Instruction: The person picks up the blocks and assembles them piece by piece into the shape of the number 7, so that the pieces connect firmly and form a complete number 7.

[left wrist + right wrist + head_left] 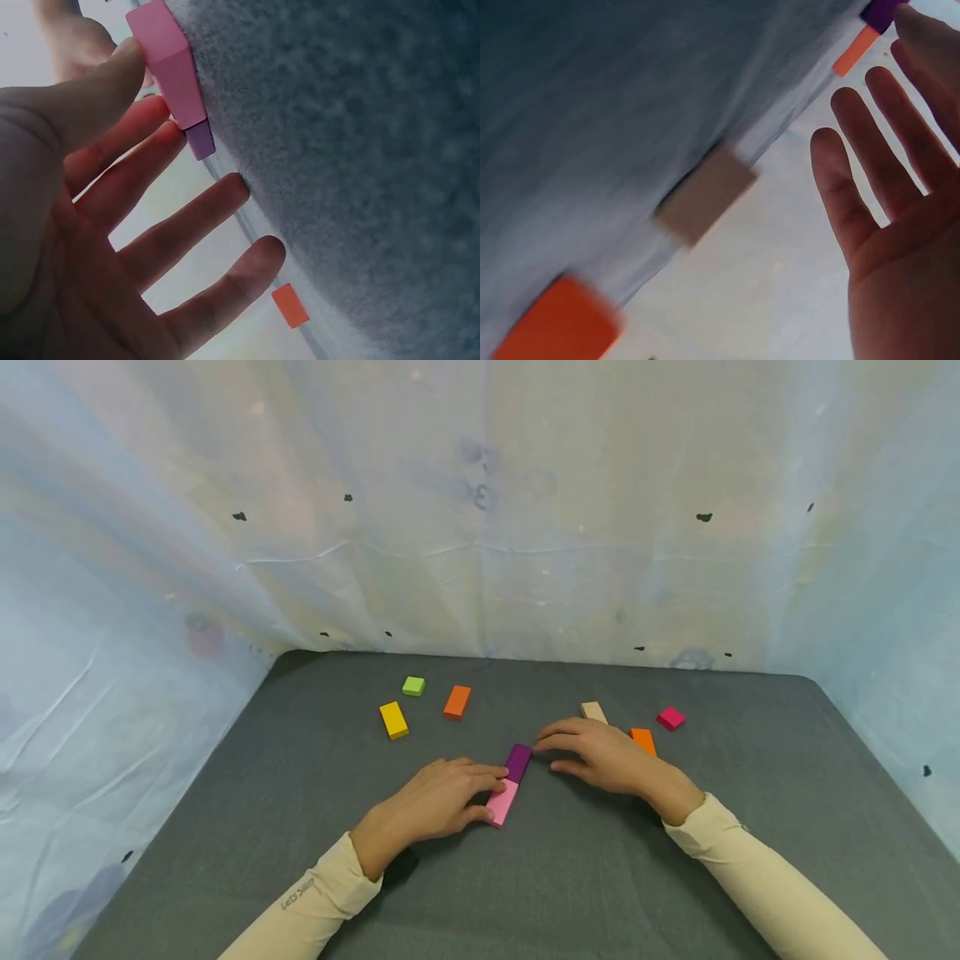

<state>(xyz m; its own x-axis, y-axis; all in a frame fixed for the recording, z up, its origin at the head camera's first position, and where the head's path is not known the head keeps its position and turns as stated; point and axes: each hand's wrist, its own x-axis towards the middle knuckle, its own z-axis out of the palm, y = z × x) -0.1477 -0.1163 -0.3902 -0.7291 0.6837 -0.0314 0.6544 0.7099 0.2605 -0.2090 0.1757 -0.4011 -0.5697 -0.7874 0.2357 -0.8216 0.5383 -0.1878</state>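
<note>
A pink block (502,802) and a purple block (518,763) lie end to end on the dark cloth, forming one slanted strip. My left hand (450,797) rests its thumb and foremost fingertips on the pink block, near the join with the purple one. In the left wrist view, the other fingers (259,259) spread loosely away from the blocks. Just right of the purple block's far end is my right hand (600,756), its fingers gently bent and holding nothing. Whether a fingertip touches the purple block, I cannot tell.
At the far left lie a green block (413,686), a yellow block (393,720) and a red-orange block (457,702). Beyond the right hand are a beige block (593,712), a partly hidden orange block (643,741) and a crimson block (671,718). Pale curtains (480,585) border the table.
</note>
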